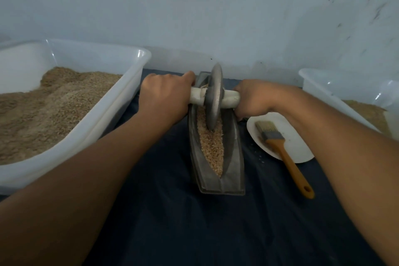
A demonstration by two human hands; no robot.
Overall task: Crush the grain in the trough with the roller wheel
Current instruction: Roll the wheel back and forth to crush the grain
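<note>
Rolling the wheel point(213, 97) in the trough point(234, 157).

My left hand point(165, 95) and right hand point(253, 99) each curl tight round the handle point(231, 98). The wheel sits in the grain point(211, 147), far end. If I tilt it, grain could spill out.

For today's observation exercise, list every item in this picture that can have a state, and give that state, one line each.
Left hand: grips the axle handle's left end.
Right hand: grips the axle handle's right end.
Roller wheel: upright, rim down in the grain.
Trough: holds grain along its channel.
Left tub: heaped with grain.
Right tub: partly filled.
Brush: idle, head resting on the white plate.
</note>
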